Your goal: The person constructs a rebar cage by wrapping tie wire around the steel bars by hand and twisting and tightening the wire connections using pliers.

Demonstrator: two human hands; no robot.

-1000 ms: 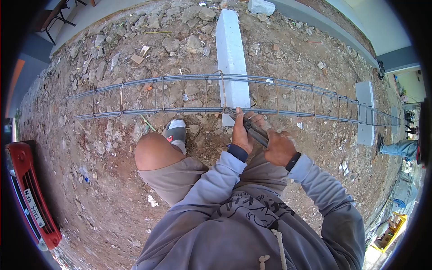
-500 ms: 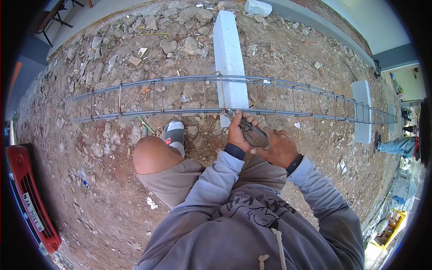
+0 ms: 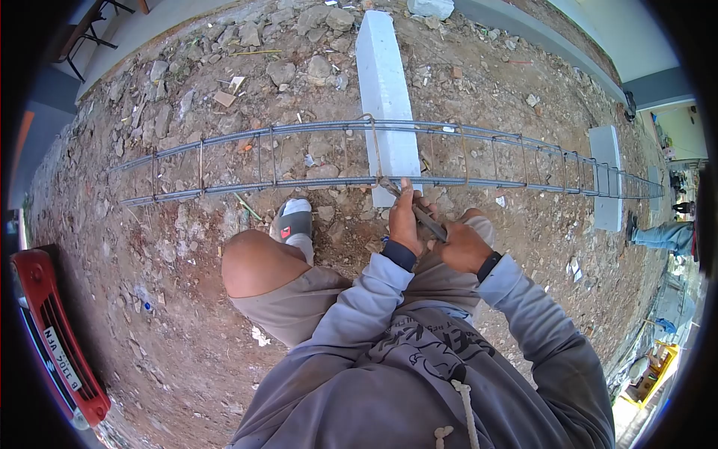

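Note:
A long rebar cage (image 3: 314, 182) of ribbed bars and square stirrups runs across in front of me, resting on white blocks. My right hand (image 3: 465, 248) is closed around the handles of dark metal pincers (image 3: 428, 221). Closer to the jaws, my left hand (image 3: 404, 223) wraps the same tool, its fingers near the lower bars. The pincers' tip meets the cage where a rusty stirrup (image 3: 375, 150) crosses the lower bars, over the nearest white block (image 3: 389, 90). Whether a tie wire sits in the jaws is too small to tell.
Rubble and stones (image 3: 318, 67) cover the dirt ground. A second white block (image 3: 607, 179) supports the cage further right. A red car bumper (image 3: 56, 329) stands at lower left. Another person's leg in jeans (image 3: 664, 236) is at far right, above a yellow frame (image 3: 658, 374).
The pincers have turned in my hands, their handles now showing as a narrow line. My right hand has shifted slightly lower and closed more tightly. The left hand stays near the jaws.

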